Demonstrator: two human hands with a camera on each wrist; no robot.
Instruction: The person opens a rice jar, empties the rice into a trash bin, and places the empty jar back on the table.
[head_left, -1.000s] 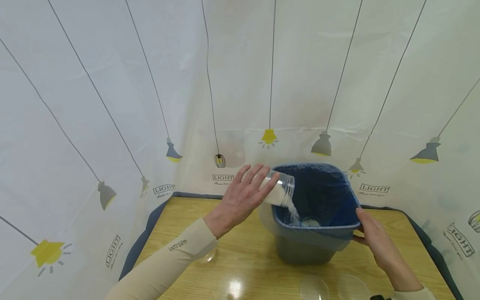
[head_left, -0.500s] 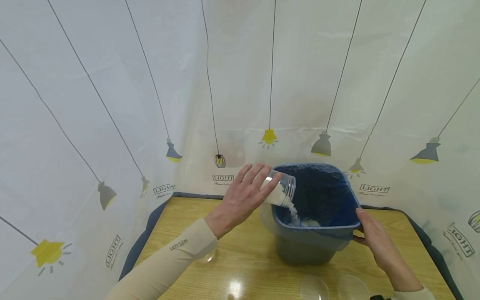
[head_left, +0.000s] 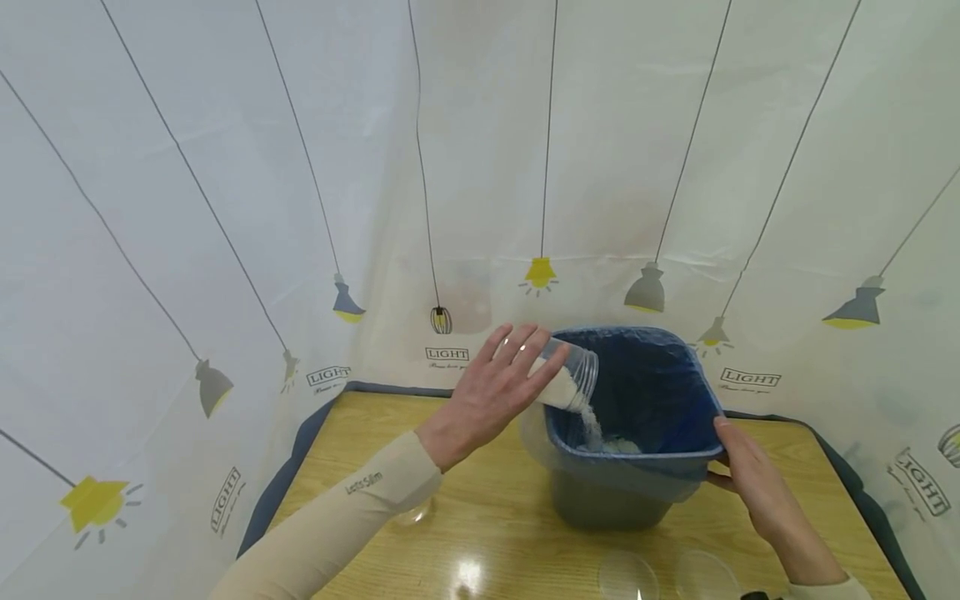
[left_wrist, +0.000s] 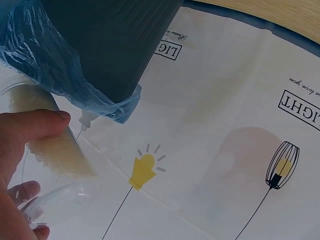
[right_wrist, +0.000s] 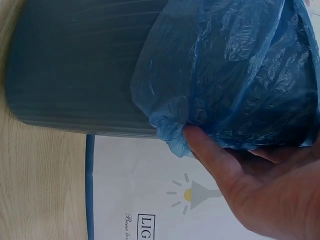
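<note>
My left hand (head_left: 491, 387) grips a clear plastic jar (head_left: 587, 367), tipped on its side with its mouth over a grey bin (head_left: 611, 504). White grains (head_left: 592, 429) stream from the jar into the blue bag (head_left: 637, 375) lining the bin, where a small pale heap shows near the front wall. In the left wrist view, thumb and fingers wrap the jar (left_wrist: 62, 155), and grains still lie along its lower side. My right hand (head_left: 757, 479) holds the bin's right rim; in the right wrist view its thumb presses the folded-over bag (right_wrist: 172, 130).
The bin stands on a wooden table (head_left: 480, 492). Two clear round discs, one left (head_left: 628, 575) and another right (head_left: 707, 573), lie in front of it. A clear round item (head_left: 412, 512) sits by my left forearm. Lamp-printed sheeting (head_left: 465, 167) surrounds the table.
My left hand has shifted slightly right with the jar, whose mouth reaches a little further over the bin. Grains keep falling. My right hand stays at the rim.
</note>
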